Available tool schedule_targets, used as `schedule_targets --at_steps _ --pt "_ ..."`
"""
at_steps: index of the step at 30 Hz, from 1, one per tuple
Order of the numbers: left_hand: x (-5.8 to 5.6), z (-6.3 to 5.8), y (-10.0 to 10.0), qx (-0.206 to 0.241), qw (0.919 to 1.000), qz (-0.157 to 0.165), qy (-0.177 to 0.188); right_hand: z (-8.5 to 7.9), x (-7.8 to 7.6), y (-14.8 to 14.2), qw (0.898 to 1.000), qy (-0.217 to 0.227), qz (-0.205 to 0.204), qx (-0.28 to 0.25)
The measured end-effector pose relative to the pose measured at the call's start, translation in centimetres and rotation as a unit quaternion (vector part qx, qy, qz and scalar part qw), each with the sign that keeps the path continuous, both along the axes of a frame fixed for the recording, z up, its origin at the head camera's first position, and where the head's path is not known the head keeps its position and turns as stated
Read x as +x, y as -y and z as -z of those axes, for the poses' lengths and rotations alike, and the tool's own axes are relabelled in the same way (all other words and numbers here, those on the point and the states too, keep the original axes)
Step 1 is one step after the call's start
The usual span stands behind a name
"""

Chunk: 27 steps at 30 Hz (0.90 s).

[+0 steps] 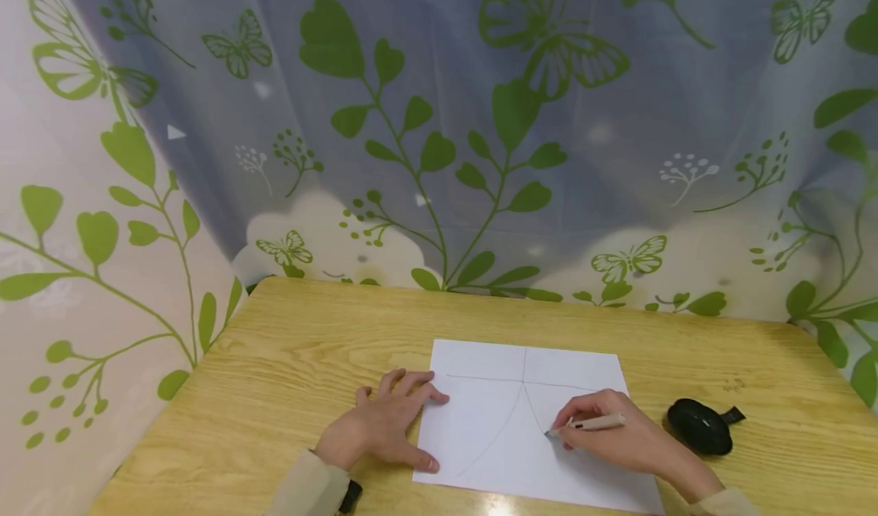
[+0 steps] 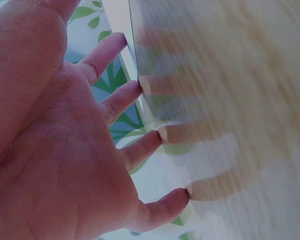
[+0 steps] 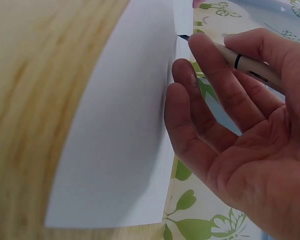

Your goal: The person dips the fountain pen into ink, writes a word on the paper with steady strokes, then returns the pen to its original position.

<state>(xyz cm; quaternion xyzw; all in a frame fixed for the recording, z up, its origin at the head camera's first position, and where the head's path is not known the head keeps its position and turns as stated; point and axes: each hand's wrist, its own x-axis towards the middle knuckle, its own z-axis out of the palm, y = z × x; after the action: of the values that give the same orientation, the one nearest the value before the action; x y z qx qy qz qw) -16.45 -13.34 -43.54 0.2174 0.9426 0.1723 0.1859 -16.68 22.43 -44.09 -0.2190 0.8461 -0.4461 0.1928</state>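
Observation:
A white sheet of paper (image 1: 480, 432) lies on the wooden table, bearing a thin cross of lines near its top and two curves spreading down from the crossing. My right hand (image 1: 610, 428) pinches a beige pen (image 1: 604, 422) between thumb and fingers, its dark tip at the lower end of the right curve. In the right wrist view the pen (image 3: 260, 70) has a dark ring, and the other fingers bend loosely beside the paper (image 3: 115, 130). My left hand (image 1: 391, 417) rests spread at the sheet's left edge, thumb and fingertips on it. The left wrist view shows its fingertips (image 2: 177, 200) touching the glossy tabletop.
A small black oval case (image 1: 700, 426) with a short strap lies right of the paper, close to my right wrist. Behind the wooden table (image 1: 288, 341) hangs a curtain (image 1: 439, 120) printed with green leaves and butterflies. A black band (image 1: 350, 496) shows by the left sleeve.

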Motion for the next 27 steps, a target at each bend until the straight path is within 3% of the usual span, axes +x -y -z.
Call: schedule_targets --at_steps 14,27 --pt "0.0 0.1 0.0 -0.002 1.0000 0.001 -0.001 0.0 0.5 -0.8 0.999 0.035 -0.014 -0.008" --pt "-0.2 -0.1 0.1 0.000 1.0000 0.002 0.005 -0.3 0.9 -1.8 0.998 0.040 -0.047 -0.015"
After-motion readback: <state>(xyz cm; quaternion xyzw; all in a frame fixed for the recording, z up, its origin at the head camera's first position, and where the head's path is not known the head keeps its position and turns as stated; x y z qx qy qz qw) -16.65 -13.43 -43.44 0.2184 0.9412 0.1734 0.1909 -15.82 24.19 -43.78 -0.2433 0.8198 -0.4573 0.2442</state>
